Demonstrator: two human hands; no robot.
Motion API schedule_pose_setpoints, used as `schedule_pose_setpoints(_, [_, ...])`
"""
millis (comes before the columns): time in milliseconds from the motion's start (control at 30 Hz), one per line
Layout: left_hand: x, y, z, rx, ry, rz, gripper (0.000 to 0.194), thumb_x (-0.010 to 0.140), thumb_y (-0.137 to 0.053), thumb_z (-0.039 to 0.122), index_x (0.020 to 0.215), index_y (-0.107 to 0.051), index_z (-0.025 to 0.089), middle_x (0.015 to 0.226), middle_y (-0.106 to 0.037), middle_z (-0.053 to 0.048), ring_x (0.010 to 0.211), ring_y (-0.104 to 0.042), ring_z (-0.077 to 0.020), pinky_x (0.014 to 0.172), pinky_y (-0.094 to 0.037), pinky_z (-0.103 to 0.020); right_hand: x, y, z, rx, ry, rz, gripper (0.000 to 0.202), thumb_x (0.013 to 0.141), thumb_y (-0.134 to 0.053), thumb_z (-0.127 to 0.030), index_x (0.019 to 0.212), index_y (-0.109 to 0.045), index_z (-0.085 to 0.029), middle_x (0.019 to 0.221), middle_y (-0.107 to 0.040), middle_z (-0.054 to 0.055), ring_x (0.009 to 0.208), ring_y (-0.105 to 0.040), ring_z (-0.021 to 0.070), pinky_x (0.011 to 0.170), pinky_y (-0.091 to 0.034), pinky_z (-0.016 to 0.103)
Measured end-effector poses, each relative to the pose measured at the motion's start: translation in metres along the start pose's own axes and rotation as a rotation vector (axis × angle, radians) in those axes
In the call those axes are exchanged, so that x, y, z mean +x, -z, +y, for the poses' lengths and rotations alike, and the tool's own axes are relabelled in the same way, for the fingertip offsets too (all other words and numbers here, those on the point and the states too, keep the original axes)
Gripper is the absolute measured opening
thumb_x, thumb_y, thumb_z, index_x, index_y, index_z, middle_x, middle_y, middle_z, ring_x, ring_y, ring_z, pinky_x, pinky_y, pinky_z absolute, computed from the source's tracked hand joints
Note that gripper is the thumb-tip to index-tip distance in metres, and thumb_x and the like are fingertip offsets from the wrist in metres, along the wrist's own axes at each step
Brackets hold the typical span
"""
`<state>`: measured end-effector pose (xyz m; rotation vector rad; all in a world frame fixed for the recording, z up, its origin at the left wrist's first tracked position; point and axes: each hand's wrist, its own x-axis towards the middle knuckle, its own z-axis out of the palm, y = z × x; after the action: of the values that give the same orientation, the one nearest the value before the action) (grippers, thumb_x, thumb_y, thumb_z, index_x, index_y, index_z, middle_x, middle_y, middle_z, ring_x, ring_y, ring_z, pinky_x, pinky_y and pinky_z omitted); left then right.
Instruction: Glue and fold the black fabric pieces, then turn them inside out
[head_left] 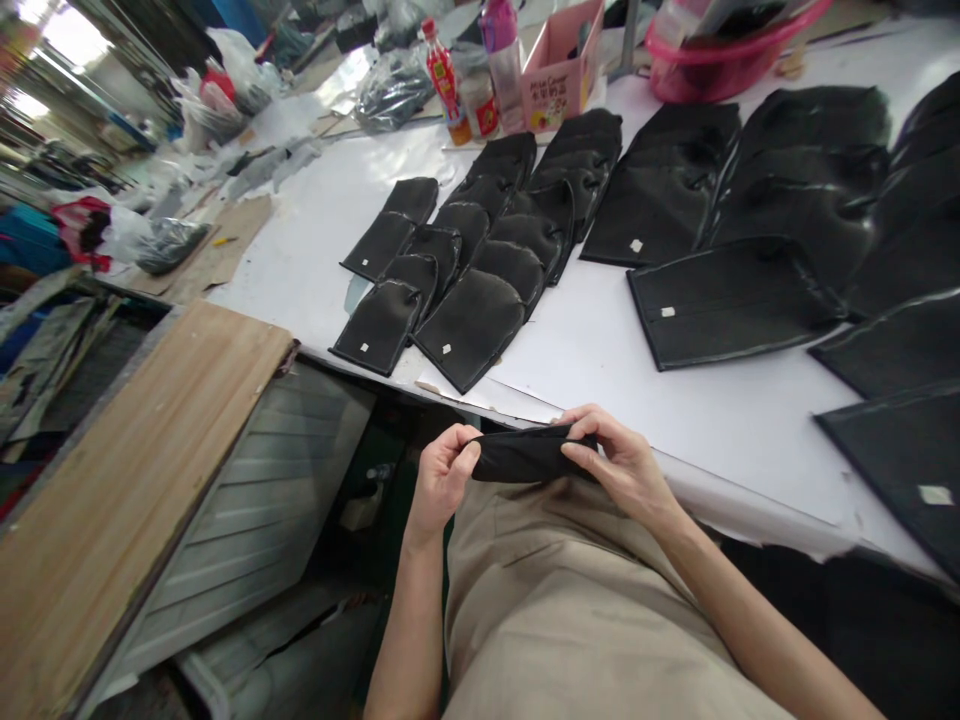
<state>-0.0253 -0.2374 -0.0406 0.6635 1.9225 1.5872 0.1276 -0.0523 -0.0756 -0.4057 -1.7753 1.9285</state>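
Holding one black cloth (517,457) at both ends. With left grip (439,480), pinching the left end, thumb on the near face. With right grip (622,465), pinching by the right end, thumb on the near face, fingers at the top edge. Stretched between the two, long axis side to side, about level in view. Looks folded or narrow; cannot tell which. Held over tan clothing (540,620), just this side of the bench (570,350). Right end overlapping the bench edge in view, left end just clear of it; cannot tell whether touching. Right grip nearer to the bench. Beyond, on the bench: small black pieces (472,325) in overlapping rows, ahead and slightly left, nearer to left grip; large black pieces (739,300) ahead and right, nearer to right grip. White stickers (448,349) on several.
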Motion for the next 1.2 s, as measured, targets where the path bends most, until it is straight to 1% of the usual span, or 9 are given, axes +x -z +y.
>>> schedule_pose_setpoints(167, [0.001, -0.003, -0.007, -0.06, -0.02, 0.029, 0.026, 0.093, -0.06, 0.035, 0.075, -0.057, 0.017, 0.075, -0.052, 0.0, 0.067, -0.042, -0.0127, 0.062, -0.036, -0.024, 0.001, -0.003, 0.002, 0.107, -0.094, 0.067, 0.019, 0.089, -0.071, -0.033, 0.084, -0.056, -0.022, 0.094, -0.062, 0.002, 0.086, -0.055, 0.018, 0.077, -0.04, 0.028])
schedule_pose_setpoints(333, [0.0, -0.005, -0.011, -0.057, -0.033, 0.036, 0.027, 0.092, -0.059, 0.034, 0.072, -0.053, 0.017, 0.074, -0.049, 0.001, 0.066, -0.04, -0.0125, 0.062, -0.034, -0.025, 0.001, -0.006, 0.001, 0.136, -0.134, 0.096, 0.023, 0.089, -0.07, -0.034, 0.082, -0.052, -0.022, 0.092, -0.061, 0.002, 0.085, -0.054, 0.0184, 0.075, -0.039, 0.029])
schedule_pose_setpoints(533, [-0.004, -0.004, -0.012, -0.068, -0.02, 0.051, 0.029, 0.093, -0.058, 0.033, 0.07, -0.048, 0.018, 0.073, -0.047, 0.001, 0.065, -0.037, -0.0121, 0.059, -0.032, -0.025, 0.002, -0.01, 0.003, 0.109, -0.114, 0.135, 0.022, 0.088, -0.069, -0.032, 0.08, -0.051, -0.022, 0.088, -0.061, 0.001, 0.081, -0.053, 0.0171, 0.074, -0.039, 0.029])
schedule_pose_setpoints(700, [-0.007, -0.005, -0.015, -0.165, -0.01, 0.049, 0.029, 0.094, -0.058, 0.031, 0.071, -0.047, 0.018, 0.072, -0.044, 0.002, 0.064, -0.036, -0.0115, 0.058, -0.03, -0.025, 0.002, -0.013, 0.005, 0.072, -0.107, 0.163, 0.022, 0.089, -0.068, -0.031, 0.08, -0.05, -0.022, 0.087, -0.06, 0.0, 0.079, -0.051, 0.0158, 0.072, -0.038, 0.028])
schedule_pose_setpoints(933, [-0.008, 0.002, -0.017, -0.229, 0.02, 0.004, 0.03, 0.093, -0.059, 0.03, 0.069, -0.044, 0.018, 0.071, -0.042, 0.003, 0.062, -0.035, -0.0104, 0.057, -0.031, -0.023, 0.004, -0.016, 0.004, 0.036, -0.103, 0.138, 0.023, 0.089, -0.067, -0.033, 0.08, -0.05, -0.022, 0.084, -0.059, 0.0, 0.077, -0.05, 0.0163, 0.07, -0.038, 0.029])
schedule_pose_setpoints(1000, [-0.008, 0.009, -0.011, -0.176, 0.038, -0.054, 0.026, 0.093, -0.06, 0.03, 0.074, -0.048, 0.018, 0.075, -0.048, 0.002, 0.065, -0.042, -0.011, 0.06, -0.035, -0.023, 0.006, -0.016, 0.0, 0.002, -0.092, 0.113, 0.022, 0.089, -0.067, -0.032, 0.079, -0.049, -0.022, 0.083, -0.058, 0.0, 0.077, -0.05, 0.0164, 0.07, -0.038, 0.029])
schedule_pose_setpoints(1067, [-0.009, 0.016, 0.001, -0.031, 0.059, -0.114, 0.015, 0.094, -0.06, 0.031, 0.087, -0.056, 0.019, 0.084, -0.058, -0.001, 0.072, -0.052, -0.0133, 0.065, -0.041, -0.024, 0.009, -0.018, -0.006, -0.021, -0.083, 0.075, 0.022, 0.089, -0.066, -0.031, 0.078, -0.049, -0.022, 0.082, -0.057, 0.0, 0.076, -0.049, 0.0162, 0.07, -0.038, 0.029])
schedule_pose_setpoints(1133, [-0.01, 0.018, 0.018, 0.228, 0.052, -0.185, 0.015, 0.095, -0.06, 0.033, 0.103, -0.062, 0.02, 0.093, -0.064, -0.003, 0.08, -0.059, -0.0162, 0.071, -0.045, -0.026, 0.013, -0.021, -0.011, -0.043, -0.072, 0.033, 0.022, 0.089, -0.065, -0.03, 0.077, -0.048, -0.022, 0.081, -0.055, -0.001, 0.075, -0.049, 0.0161, 0.069, -0.038, 0.028])
schedule_pose_setpoints(1200, [-0.012, 0.014, 0.034, 0.53, -0.029, -0.249, 0.018, 0.095, -0.061, 0.035, 0.106, -0.064, 0.021, 0.095, -0.067, -0.003, 0.085, -0.062, -0.0184, 0.075, -0.045, -0.029, 0.016, -0.027, -0.014, -0.077, -0.054, -0.013, 0.022, 0.089, -0.064, -0.029, 0.077, -0.047, -0.022, 0.079, -0.054, -0.001, 0.074, -0.048, 0.016, 0.069, -0.038, 0.029])
